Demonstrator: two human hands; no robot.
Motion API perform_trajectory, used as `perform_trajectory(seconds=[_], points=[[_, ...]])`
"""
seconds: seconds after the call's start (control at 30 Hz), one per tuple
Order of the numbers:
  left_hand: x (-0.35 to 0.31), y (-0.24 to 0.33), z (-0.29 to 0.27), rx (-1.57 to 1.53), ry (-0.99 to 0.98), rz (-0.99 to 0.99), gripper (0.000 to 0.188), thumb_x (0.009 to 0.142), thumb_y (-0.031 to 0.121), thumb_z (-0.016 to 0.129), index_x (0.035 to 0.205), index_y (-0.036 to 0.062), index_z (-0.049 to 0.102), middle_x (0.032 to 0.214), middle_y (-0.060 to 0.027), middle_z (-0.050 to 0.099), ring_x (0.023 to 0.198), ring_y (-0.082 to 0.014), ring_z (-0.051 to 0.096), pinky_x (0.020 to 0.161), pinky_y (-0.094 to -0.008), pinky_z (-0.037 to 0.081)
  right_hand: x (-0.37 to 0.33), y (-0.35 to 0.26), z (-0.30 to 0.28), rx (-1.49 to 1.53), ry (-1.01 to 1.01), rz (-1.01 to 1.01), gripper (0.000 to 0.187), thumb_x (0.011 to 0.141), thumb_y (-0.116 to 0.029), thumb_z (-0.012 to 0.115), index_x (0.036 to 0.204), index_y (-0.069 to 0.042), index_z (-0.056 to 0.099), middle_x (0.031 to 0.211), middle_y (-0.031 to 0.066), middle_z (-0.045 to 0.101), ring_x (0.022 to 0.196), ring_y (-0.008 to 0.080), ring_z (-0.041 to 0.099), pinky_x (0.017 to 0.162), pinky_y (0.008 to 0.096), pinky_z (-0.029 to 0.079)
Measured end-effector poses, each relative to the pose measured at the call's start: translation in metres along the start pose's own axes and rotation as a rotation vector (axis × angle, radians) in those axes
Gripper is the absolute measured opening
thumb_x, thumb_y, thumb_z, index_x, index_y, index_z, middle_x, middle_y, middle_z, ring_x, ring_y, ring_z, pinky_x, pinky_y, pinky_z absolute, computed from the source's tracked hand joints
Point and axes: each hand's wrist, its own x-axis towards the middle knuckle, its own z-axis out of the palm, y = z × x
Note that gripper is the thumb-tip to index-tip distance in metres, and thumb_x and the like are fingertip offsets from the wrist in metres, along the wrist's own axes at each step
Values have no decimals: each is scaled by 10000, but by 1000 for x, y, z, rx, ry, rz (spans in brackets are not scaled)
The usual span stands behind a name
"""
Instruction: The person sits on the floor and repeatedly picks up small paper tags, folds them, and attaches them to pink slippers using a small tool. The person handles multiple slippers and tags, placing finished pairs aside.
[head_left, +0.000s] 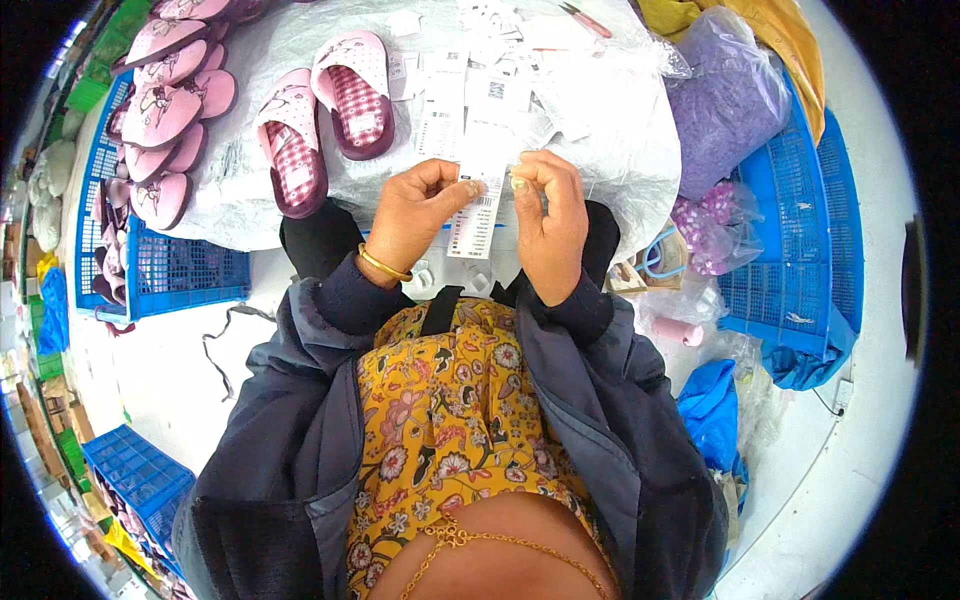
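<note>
My left hand (425, 210), with a gold bangle at its wrist, pinches a white printed label strip (474, 228) between thumb and fingers, at the near edge of the table. My right hand (550, 215) is closed just right of the strip, its thumb and fingertips together. What it holds, if anything, is too small to make out. Beyond my left hand lie two pink slippers with checked insoles: one slipper (293, 150) nearer, the other slipper (355, 95) a little farther and to the right. Each has a white label on its insole.
Stacked pink slippers (165, 115) rise at the left above a blue crate (190, 275). Loose labels (500, 85) and red-handled tweezers (588, 20) lie on the plastic-covered table (620, 130). To the right are a purple-filled bag (725, 100) and another blue crate (780, 250).
</note>
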Motion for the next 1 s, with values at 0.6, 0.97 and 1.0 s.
perform_trajectory(seconds=[0.6,0.97,1.0], points=[[-16,-1,7,118,-16,233,136,904,122,687,970,4,665,829,17,597,785,-53,523,689,-223,436,-16,-3,7,31,-82,0,108,931,-88,615,1013,-20,597,933,137,635,859,303,628,751,360,499],[6,-7,-9,-262,-224,-162,230,980,210,591,1020,-5,660,871,15,632,803,-40,545,705,-222,456,-15,3,9,76,-72,145,108,948,-94,592,1025,-21,613,889,130,637,764,247,636,694,323,498],[5,-5,-6,-255,-232,-142,226,975,208,601,1017,-6,660,868,18,632,790,-36,542,687,-217,450,-13,3,10,81,-75,145,108,947,-94,594,1025,-21,613,887,130,637,763,244,635,694,324,498]])
